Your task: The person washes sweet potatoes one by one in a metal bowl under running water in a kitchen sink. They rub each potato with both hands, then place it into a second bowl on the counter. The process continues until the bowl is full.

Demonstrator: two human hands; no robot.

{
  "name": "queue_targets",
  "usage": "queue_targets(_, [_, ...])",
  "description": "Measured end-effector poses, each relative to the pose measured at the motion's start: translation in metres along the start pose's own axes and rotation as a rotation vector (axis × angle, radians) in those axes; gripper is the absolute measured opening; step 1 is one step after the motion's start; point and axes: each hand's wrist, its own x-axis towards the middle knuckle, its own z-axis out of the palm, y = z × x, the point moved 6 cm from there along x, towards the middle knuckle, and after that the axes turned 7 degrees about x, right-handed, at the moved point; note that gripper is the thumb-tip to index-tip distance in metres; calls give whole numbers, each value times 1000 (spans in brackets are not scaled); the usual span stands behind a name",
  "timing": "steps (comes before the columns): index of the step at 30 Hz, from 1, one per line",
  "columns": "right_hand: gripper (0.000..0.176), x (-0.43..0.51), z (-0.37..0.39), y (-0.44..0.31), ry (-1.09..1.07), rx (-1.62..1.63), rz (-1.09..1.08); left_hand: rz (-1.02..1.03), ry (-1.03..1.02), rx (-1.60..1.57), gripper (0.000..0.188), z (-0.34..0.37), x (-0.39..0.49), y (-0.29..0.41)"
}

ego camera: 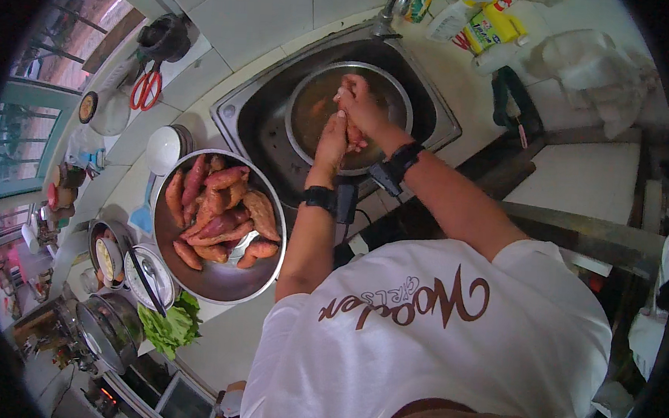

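Both hands are over a round metal basin (pixel 406 113) of murky brown water, which sits in the stainless steel sink (pixel 269 160). A reddish sweet potato (pixel 356 136) is between my hands, largely covered by them. My left hand (pixel 332 139) grips it from the near left side, thumb on top. Curled around its farther part is my right hand (pixel 364 105). Another orange-brown piece (pixel 319 105) shows dimly in the water. Left of the sink, a large metal bowl (pixel 217 285) holds several wet sweet potatoes (pixel 216 200).
The faucet (pixel 384 21) stands behind the sink. A yellow cleaner bottle (pixel 491 27) is at the back right. White bowls (pixel 164 149), a blue spatula (pixel 141 217), a plate with chopsticks (pixel 148 279) and lettuce (pixel 172 322) surround the large bowl. Red-handled scissors (pixel 146 90) hang at left.
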Motion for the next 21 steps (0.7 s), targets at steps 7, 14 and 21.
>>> queue_targets(7, [83,-33,29,22,-283,-345,42,-167,160,-363,45,-10,-12,-15])
queue_targets(14, [41,10,3,40,-17,-709,65,37,127,120,52,2,-9,-22])
queue_targets(21, [47,-6,-30,70,100,374,735,297,138,340,37,13,-21,-28])
